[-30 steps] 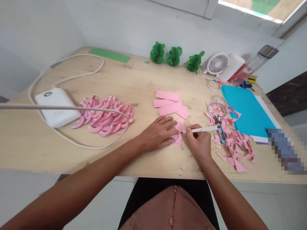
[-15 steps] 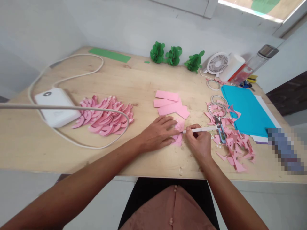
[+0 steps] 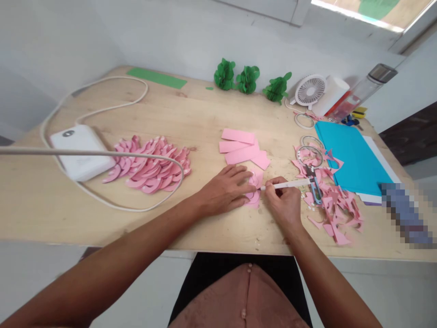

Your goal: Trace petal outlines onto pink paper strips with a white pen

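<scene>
My left hand (image 3: 227, 189) lies flat with its fingers stretched over a small piece of pink paper (image 3: 254, 200), pressing it to the table. In my right hand (image 3: 283, 200) is a white pen (image 3: 293, 184), its tip at the right side of that paper beside my left fingertips. A curved outline shows on the paper, partly hidden by the fingers. Just beyond the hands lie several pink paper strips (image 3: 239, 135). Left of them is a heap of curved pink paper pieces (image 3: 153, 166).
Pink scraps (image 3: 336, 209), a snipper with blue handles (image 3: 317, 191) and tape rings (image 3: 309, 157) lie at right, beside a blue sheet (image 3: 355, 155). A white power bank (image 3: 82, 155) and looping cable (image 3: 119, 209) are at left. Green paper figures (image 3: 247, 81) and a fan (image 3: 310, 91) stand behind.
</scene>
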